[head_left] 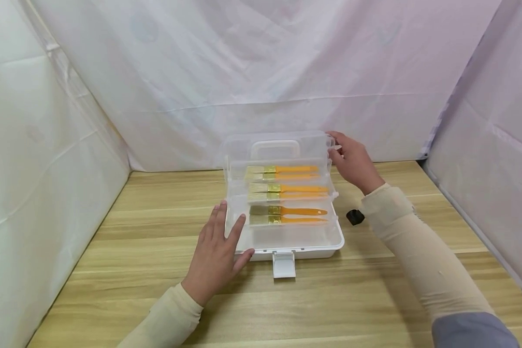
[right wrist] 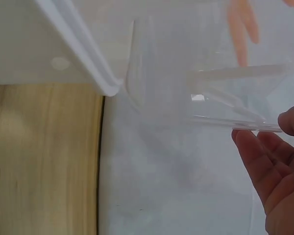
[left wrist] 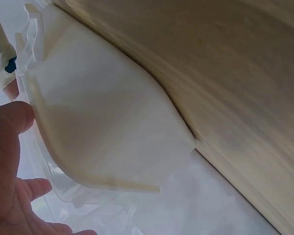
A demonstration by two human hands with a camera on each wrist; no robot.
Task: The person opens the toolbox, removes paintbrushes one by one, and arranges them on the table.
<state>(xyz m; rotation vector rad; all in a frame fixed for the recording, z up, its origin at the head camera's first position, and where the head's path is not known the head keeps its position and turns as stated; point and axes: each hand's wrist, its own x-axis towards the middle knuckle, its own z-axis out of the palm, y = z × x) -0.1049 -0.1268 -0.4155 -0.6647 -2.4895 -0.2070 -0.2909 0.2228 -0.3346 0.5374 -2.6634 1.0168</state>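
A white plastic storage box (head_left: 317, 253) stands on the table with its clear lid (head_left: 318, 149) raised at the back. Inside, paintbrushes (head_left: 302, 211) with orange handles and gold ferrules lie in three rows, two of them on stepped clear trays. My right hand (head_left: 354, 162) pinches the lid's right edge; in the right wrist view the thumb and fingers (right wrist: 255, 152) grip that thin clear edge. My left hand (head_left: 215, 258) rests at the box's front left corner, fingers spread, thumb by the front rim. Its fingertips touch the box wall (left wrist: 103, 112) in the left wrist view.
A white latch (head_left: 284, 266) hangs open at the box's front. To the right of the box lies a small black object (head_left: 355, 216). White cloth (head_left: 243, 72) hangs behind and on both sides of the wooden table (head_left: 135, 270).
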